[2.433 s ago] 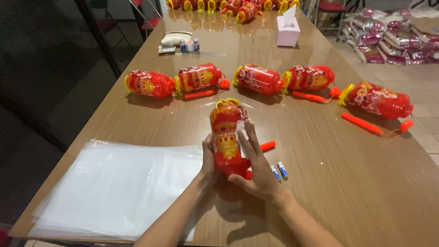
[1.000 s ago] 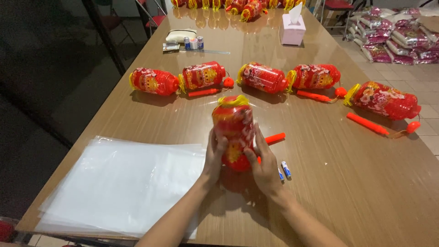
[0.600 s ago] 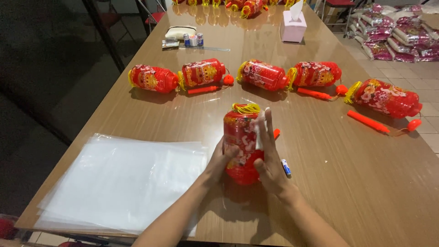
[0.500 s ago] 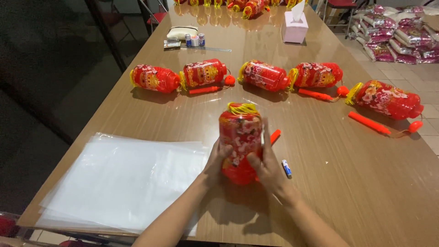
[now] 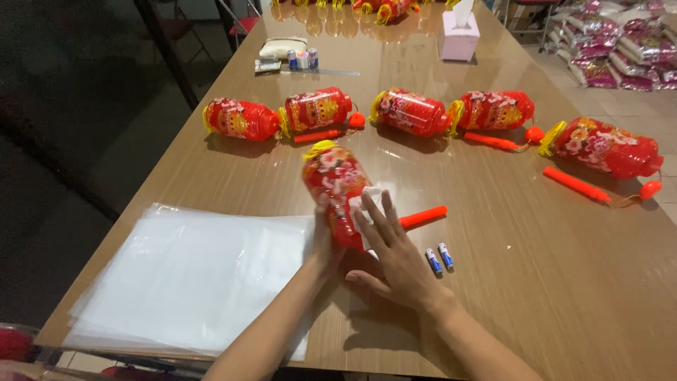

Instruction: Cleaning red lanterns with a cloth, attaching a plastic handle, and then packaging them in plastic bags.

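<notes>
Six red lanterns (image 5: 337, 190) near. Three orange sticks (image 5: 423, 216). Two small batteries (image 5: 438, 259); one tissue box (image 5: 458, 40).

I see a pink, boxy tissue box (image 5: 458, 37) at the desk's far end, and pink-and-silver bagged packages (image 5: 613, 49) piled on the floor at far right.

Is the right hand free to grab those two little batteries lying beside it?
Probably yes. The two small batteries lie on bare table just right of the right hand, with nothing between; but that hand is pressing a white cloth on the red lantern.
</notes>
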